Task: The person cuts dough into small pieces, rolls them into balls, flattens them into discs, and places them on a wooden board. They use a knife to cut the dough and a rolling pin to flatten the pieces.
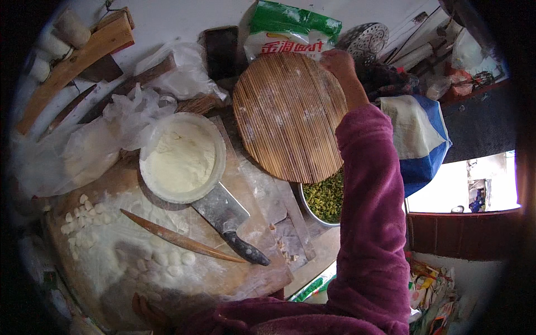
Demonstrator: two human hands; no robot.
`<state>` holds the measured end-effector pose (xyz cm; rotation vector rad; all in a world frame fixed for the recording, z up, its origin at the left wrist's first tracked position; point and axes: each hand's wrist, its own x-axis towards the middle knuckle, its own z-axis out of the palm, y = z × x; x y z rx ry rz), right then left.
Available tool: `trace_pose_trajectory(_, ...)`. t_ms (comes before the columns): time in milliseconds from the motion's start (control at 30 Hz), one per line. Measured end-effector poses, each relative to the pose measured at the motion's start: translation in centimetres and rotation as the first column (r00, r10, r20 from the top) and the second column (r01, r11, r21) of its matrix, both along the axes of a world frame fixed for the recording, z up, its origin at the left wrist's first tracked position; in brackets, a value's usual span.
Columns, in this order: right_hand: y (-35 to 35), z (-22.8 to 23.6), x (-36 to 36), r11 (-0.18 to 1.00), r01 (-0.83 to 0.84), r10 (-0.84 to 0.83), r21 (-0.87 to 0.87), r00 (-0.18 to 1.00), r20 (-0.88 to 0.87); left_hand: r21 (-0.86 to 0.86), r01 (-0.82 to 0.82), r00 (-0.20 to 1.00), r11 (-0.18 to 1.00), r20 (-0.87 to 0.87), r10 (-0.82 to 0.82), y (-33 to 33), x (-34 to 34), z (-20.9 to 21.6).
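Observation:
My right hand (339,62) is closed on the upper right edge of a round slatted tray (290,117), which is tilted and dusted with flour. Below the tray, a bowl of chopped green and yellow filling (326,198) is partly hidden by the tray and my sleeve. My left hand (149,311) is in shadow at the near edge of a floured board (223,282); its few visible fingers look stretched out, with nothing seen in them. Small dough pieces (84,220) are scattered on the board, next to a tapered wooden rolling pin (178,237).
A white tub of flour (181,159) stands on the board, with a black-handled cleaver (229,215) beside it. Clear plastic bags (128,120) lie at the left. Behind are a green and white bag (293,28) and a perforated metal skimmer (365,42). A blue and white bag (421,139) is at the right.

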<state>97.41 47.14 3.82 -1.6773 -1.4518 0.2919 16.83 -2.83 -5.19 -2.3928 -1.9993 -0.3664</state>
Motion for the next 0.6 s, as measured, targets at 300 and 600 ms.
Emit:
trace_pose_trajectory(300, 4.6, -2.2, -8.7, 0.748, -0.662, 0.531, 0.036, 0.566, -0.63, 0.012, -0.075, 0.993, 0.997, 0.089, 0.074, -0.1, 2.2, 0.9)
trace_pose_trajectory(600, 5.7, -3.1, -6.9, 0.91, -0.353, 0.393, -0.218, 0.56, 0.729, 0.014, -0.082, 0.994, 0.997, 0.071, 0.081, 0.4, 2.8, 1.2)
